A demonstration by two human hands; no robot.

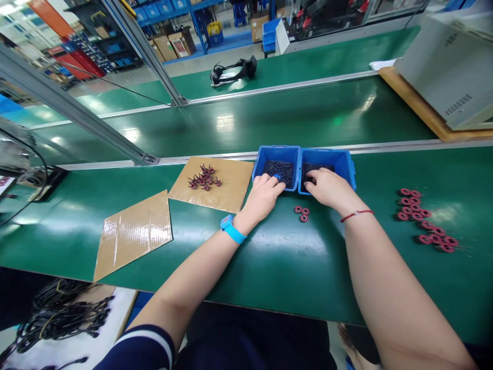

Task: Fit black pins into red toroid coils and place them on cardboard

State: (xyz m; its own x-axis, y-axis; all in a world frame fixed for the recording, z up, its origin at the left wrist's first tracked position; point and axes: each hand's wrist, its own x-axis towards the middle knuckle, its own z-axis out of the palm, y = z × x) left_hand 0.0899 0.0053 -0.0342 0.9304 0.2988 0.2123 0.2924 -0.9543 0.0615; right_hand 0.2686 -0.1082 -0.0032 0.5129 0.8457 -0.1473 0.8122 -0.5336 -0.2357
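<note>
Hands [263, 198] at blue bins' [327, 154] near edges, open green tabletop [277, 272] nearer

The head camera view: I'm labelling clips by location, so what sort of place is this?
Most likely a factory assembly workshop. A long green workbench holds two blue bins of small dark parts and groups of red ring-shaped pieces, with blue shelving beyond.

The left blue plastic bin [280, 153] stands upright and open, slender black pieces [278, 167] jumbled inside. At its three o'clock, just beside, the right blue plastic bin [345, 163] stands likewise, dark contents [307, 168] toward nine o'clock.
</note>
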